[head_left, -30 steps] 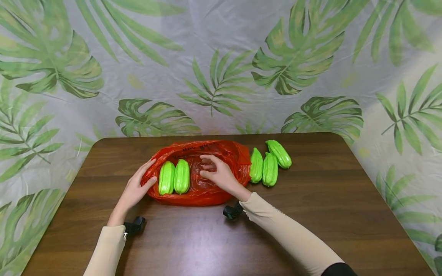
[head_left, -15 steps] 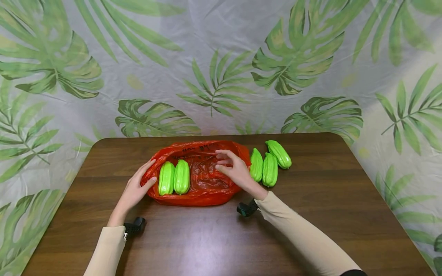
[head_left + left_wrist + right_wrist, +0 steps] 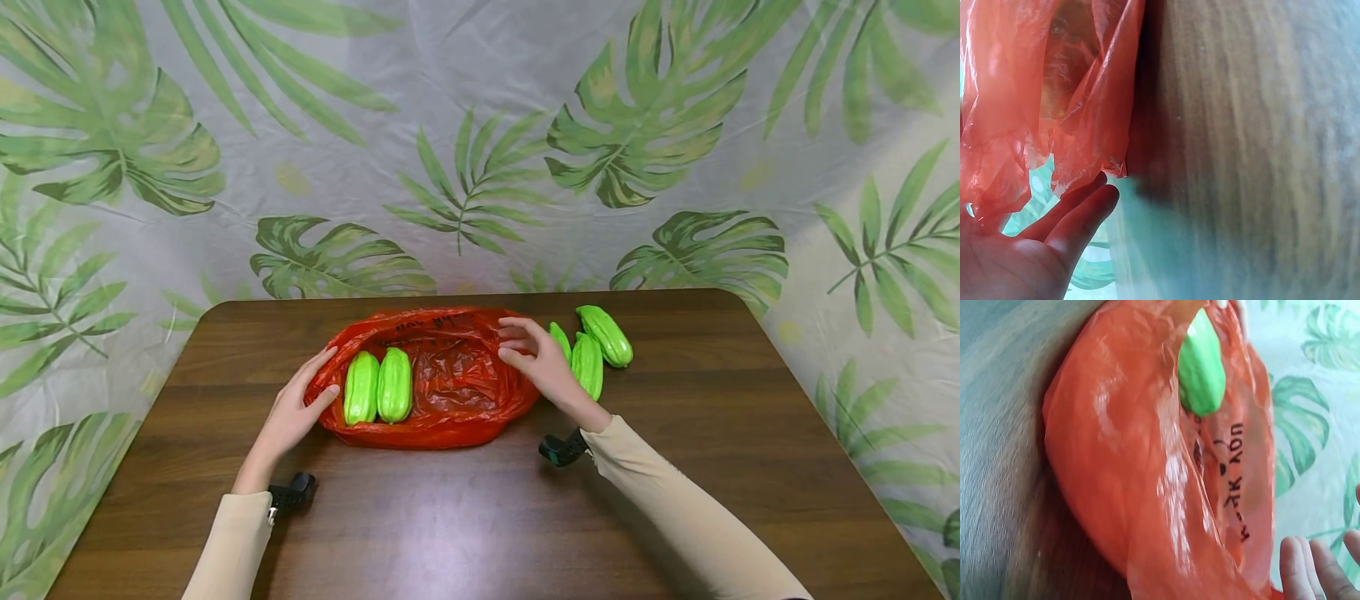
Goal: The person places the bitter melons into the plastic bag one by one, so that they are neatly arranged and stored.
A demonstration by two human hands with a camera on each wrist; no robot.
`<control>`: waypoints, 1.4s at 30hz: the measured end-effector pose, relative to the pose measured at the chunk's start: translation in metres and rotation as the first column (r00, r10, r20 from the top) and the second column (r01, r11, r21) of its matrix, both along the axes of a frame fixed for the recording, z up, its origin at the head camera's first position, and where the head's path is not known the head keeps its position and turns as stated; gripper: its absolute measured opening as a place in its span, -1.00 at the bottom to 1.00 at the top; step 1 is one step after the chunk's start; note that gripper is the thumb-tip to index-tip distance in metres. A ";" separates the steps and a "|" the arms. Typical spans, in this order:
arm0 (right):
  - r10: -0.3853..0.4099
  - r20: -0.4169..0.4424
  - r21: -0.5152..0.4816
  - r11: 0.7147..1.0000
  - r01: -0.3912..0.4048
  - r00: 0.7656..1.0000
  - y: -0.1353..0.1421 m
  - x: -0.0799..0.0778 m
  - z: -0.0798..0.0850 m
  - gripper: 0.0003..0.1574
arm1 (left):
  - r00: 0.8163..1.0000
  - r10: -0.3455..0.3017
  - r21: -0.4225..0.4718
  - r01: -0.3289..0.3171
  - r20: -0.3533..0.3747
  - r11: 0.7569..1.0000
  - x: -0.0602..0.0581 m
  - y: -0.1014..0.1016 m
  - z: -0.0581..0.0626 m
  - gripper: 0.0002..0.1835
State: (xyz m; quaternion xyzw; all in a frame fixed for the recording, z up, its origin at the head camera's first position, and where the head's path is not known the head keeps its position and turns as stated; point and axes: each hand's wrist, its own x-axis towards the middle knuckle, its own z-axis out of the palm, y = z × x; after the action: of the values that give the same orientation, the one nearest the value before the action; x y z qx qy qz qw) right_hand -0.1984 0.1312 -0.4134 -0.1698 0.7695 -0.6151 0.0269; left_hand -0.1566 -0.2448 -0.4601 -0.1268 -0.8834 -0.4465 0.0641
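Note:
A red plastic bag (image 3: pixel 465 429) lies with its mouth spread on the wooden table. Inside, at its left end, two bright green, ridged, oblong vegetables (image 3: pixel 395 385) stand side by side. My left hand (image 3: pixel 288 412) rests at the bag's left rim, fingers extended along the outside; the left wrist view shows its fingertips (image 3: pixel 1107 195) right at the plastic. At the bag's right end is my right hand (image 3: pixel 551 367), fingers loosely bent and nothing held. It partly hides the nearest of three more green vegetables (image 3: pixel 606 336) on the table beside the bag.
The brown wooden table (image 3: pixel 712 467) runs back to a leaf-printed cloth (image 3: pixel 480 150) hanging behind it. A black wrist camera (image 3: pixel 564 448) sits under the right wrist, another under the left. Dark lettering shows on the bag's inner back wall.
My right hand has moved right from over the bag's middle to its right end, now covering part of the loose vegetables. The left hand and the two bagged vegetables have stayed put.

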 end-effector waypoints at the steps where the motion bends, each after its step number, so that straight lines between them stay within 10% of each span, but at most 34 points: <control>1: -0.004 0.001 -0.003 1.000 0.004 1.000 0.002 0.000 0.000 -0.47 | 1.000 0.000 0.001 0.000 0.001 1.000 0.000 0.000 0.000 -0.41; 42: -0.156 0.010 -0.050 0.987 0.156 0.988 0.070 -0.004 -0.009 -0.50 | 1.000 0.009 0.003 -0.009 -0.012 1.000 -0.002 -0.001 -0.003 -0.42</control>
State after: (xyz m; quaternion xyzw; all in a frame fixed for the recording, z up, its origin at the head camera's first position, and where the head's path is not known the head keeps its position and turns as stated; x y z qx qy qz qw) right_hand -0.2025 0.2014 -0.4226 -0.1080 0.7645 -0.6351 -0.0233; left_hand -0.1584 -0.2460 -0.4628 -0.1254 -0.8830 -0.4466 0.0719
